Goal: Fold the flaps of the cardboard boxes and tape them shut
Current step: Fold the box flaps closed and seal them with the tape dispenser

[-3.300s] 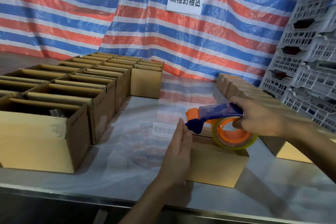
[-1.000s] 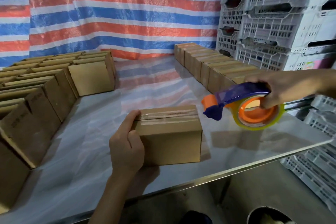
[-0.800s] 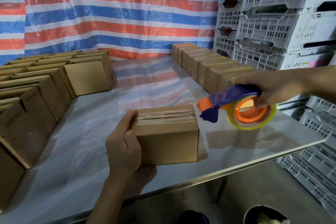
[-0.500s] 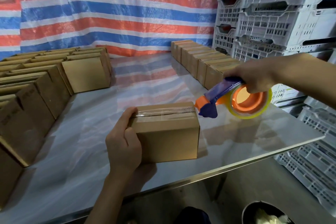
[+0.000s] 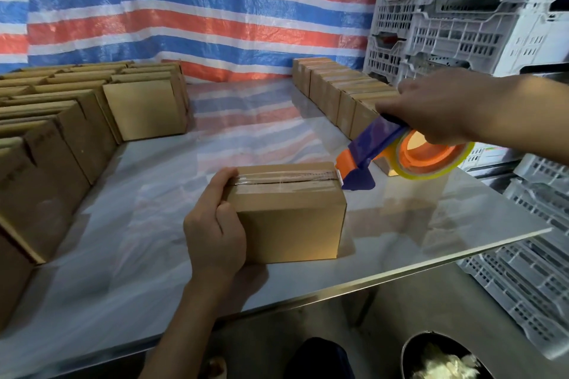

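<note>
Left hand (image 5: 215,231) curled round the box (image 5: 292,224), right hand (image 5: 437,108) clenched on the tape dispenser (image 5: 375,141).

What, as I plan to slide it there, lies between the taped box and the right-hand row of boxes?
In the head view, only the tape dispenser, held by the right hand, above bare tabletop.

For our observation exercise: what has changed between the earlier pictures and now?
The right hand swung the tape dispenser left, its nose now at the top right edge of the box. The left hand, first flat against the box, now grips its left end. The box stays on the table.
</note>
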